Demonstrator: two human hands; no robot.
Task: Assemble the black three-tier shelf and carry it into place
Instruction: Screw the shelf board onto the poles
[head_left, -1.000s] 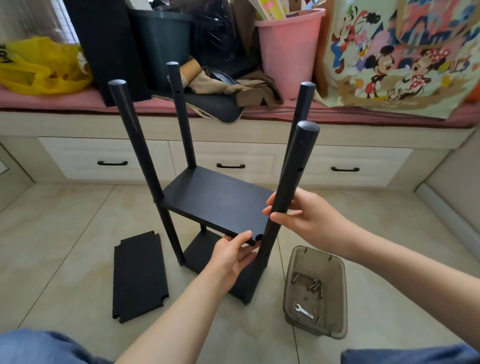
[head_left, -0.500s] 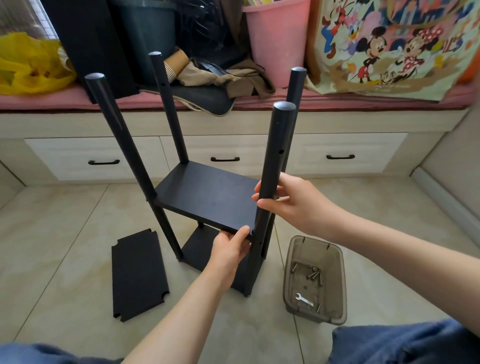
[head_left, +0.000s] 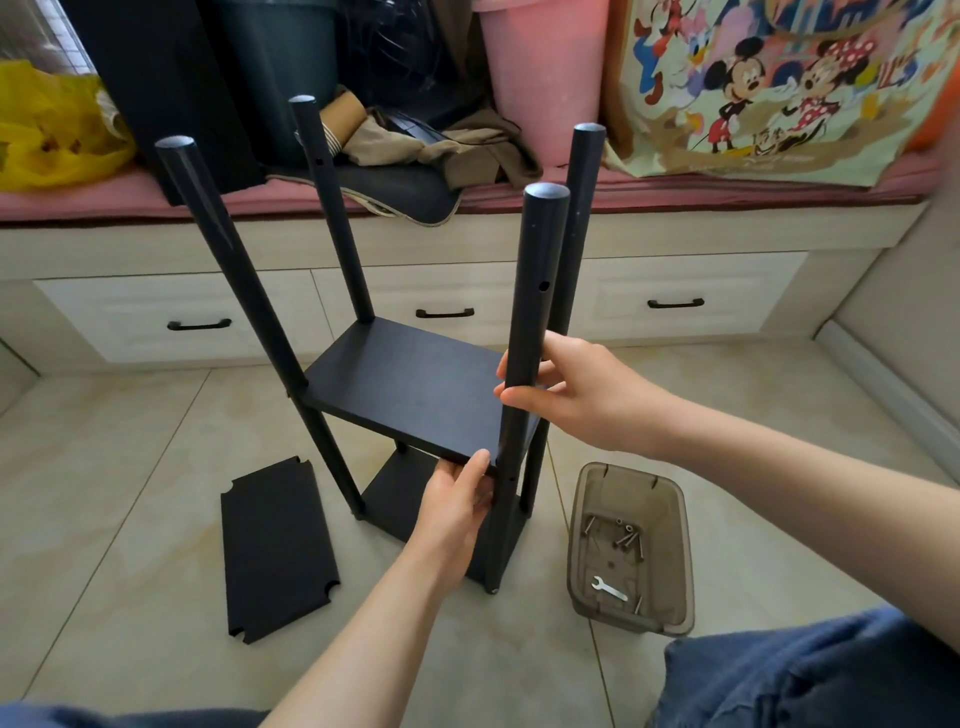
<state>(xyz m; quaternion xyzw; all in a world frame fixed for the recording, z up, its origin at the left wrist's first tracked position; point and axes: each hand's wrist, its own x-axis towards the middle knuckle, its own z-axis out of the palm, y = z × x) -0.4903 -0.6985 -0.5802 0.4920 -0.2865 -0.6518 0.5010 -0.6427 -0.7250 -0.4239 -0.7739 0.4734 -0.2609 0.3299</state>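
Since a second ago the near post has swung closer to upright, and its shaft now stands against the front corner of the middle board, where a gap showed before. The left hand has shifted from cupping under that corner to pinching it, thumb over the top edge and fingers below. The right hand stays wrapped round the near post just above the board, thumb to the front.

The half-built shelf stands on the tiled floor in front of the drawers, with four posts rising and two boards fitted. A third board lies flat on the tiles to its left, well apart from both hands.

Just right of the shelf sits a smoky see-through tray. Inside it lie a few bolts toward the far end and a small silver spanner nearer the person, placed as they were earlier.

On the bench behind stand a pink bucket and a dark bin. Their tops are cut off by the frame, so I cannot tell what they hold.
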